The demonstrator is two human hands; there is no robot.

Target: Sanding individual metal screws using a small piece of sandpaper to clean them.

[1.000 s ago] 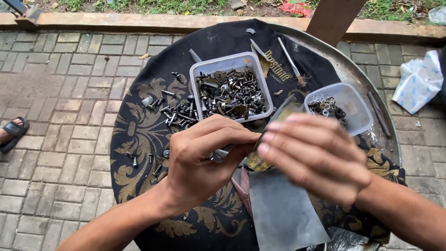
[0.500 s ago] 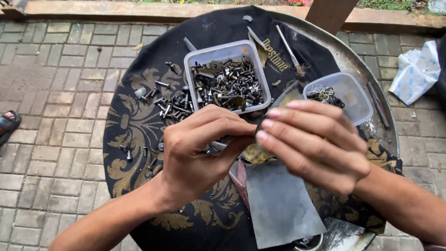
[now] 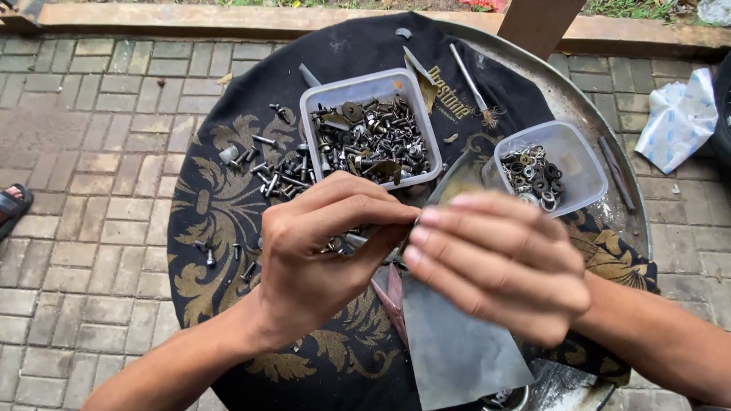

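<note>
Paved yard, round cloth-covered table (image 3: 228, 198). Left hand (image 3: 320, 251) pinched a small bolt (image 3: 352, 242); right hand (image 3: 495, 262), fingers together, met it, just below the bolt tub (image 3: 371, 129). Washer tub (image 3: 550, 167) right. Sorting step; next calls for careful placement.

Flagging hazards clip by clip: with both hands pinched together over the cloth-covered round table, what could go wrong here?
1. The small piece between the left hand and right hand is hidden; if it slips, it could vanish among the loose bolts.
2. A forearm might nudge the washer tub near the table rim, possibly spilling it.
</note>
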